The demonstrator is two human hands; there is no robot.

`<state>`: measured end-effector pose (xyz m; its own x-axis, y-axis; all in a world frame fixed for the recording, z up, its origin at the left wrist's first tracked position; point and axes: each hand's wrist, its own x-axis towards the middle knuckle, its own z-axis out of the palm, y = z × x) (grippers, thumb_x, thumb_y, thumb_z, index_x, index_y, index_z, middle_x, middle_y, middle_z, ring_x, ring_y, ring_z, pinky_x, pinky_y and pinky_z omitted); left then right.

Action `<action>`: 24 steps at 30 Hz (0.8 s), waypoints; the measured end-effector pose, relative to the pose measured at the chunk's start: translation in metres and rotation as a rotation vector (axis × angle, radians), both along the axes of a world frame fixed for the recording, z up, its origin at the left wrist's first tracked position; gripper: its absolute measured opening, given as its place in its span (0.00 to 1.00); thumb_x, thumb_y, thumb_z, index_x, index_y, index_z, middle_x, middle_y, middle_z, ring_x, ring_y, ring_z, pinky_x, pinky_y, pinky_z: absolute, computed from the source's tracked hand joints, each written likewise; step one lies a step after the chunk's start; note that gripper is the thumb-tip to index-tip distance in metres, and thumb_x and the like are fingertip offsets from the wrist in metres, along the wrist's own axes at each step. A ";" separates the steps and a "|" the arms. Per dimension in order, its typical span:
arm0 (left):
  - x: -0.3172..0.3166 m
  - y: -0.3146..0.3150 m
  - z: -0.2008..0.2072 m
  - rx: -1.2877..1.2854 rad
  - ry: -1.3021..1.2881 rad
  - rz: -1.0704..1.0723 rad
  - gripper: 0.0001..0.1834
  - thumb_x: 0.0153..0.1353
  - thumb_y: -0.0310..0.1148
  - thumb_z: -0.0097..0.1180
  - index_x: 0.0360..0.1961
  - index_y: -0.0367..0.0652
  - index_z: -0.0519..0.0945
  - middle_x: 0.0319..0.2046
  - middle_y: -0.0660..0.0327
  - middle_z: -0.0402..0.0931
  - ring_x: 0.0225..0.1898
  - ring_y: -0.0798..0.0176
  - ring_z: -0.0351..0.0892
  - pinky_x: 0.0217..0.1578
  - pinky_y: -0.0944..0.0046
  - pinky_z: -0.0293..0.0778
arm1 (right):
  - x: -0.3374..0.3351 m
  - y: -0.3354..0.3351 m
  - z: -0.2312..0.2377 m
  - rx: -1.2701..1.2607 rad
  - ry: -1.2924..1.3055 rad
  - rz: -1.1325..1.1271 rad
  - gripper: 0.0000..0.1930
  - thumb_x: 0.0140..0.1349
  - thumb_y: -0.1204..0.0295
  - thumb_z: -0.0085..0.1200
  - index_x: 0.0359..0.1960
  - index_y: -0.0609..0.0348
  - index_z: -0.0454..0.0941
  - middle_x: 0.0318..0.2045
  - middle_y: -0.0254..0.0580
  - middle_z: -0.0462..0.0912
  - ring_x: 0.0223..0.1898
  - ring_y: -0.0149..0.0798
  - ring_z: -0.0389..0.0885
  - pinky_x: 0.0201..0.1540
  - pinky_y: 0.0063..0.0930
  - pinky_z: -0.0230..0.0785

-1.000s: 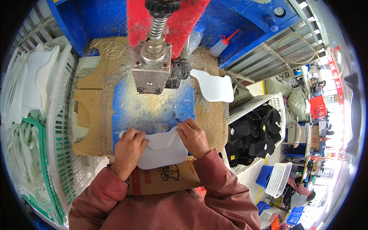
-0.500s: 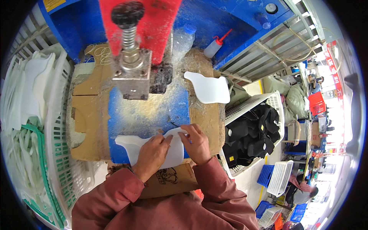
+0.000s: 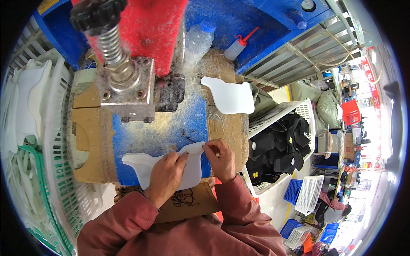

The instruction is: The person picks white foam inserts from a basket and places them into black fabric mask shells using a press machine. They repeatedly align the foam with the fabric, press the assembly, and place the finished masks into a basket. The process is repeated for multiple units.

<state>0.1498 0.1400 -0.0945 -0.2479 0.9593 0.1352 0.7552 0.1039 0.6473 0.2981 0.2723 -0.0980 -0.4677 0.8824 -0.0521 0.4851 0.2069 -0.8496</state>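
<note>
Head view, right grip point(image 3: 222, 161) pinching white panel point(image 3: 194, 170) at its right corner, left grip point(image 3: 166, 177) across panel's middle, can't tell if clenched, second white piece point(image 3: 232, 97) beyond right grip.

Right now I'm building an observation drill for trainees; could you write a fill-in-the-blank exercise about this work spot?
1. The left hand and right hand both touch a ____ shaped sheet.
2. The squeeze bottle has a nozzle coloured ____.
3. The clear bottle wears a cap coloured ____.
4. The white basket holds mostly ____ pieces.

Missing words: white; red; blue; black.
</note>
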 end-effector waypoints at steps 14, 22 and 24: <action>0.000 0.001 0.002 -0.003 -0.009 0.010 0.16 0.59 0.26 0.59 0.50 0.38 0.80 0.32 0.58 0.73 0.35 0.54 0.79 0.35 0.57 0.77 | -0.006 0.013 0.003 0.086 -0.113 0.109 0.04 0.59 0.77 0.62 0.34 0.61 0.79 0.30 0.45 0.80 0.30 0.44 0.82 0.34 0.34 0.74; 0.002 0.000 0.003 0.008 -0.074 0.013 0.16 0.58 0.27 0.59 0.49 0.39 0.78 0.33 0.54 0.73 0.37 0.50 0.78 0.37 0.52 0.76 | -0.004 0.025 -0.004 0.107 -0.282 0.151 0.10 0.58 0.70 0.65 0.36 0.60 0.79 0.29 0.44 0.79 0.30 0.41 0.80 0.35 0.32 0.72; 0.004 -0.004 -0.008 0.027 -0.079 0.009 0.17 0.58 0.28 0.58 0.49 0.38 0.77 0.34 0.53 0.73 0.38 0.48 0.78 0.38 0.50 0.76 | -0.004 0.029 -0.007 0.156 -0.383 0.216 0.11 0.58 0.66 0.64 0.36 0.59 0.80 0.29 0.44 0.80 0.30 0.43 0.79 0.36 0.35 0.72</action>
<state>0.1534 0.1364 -0.1022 -0.2675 0.9533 0.1406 0.7009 0.0924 0.7072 0.2941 0.3013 -0.1051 -0.6142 0.7782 -0.1310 0.6896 0.4485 -0.5686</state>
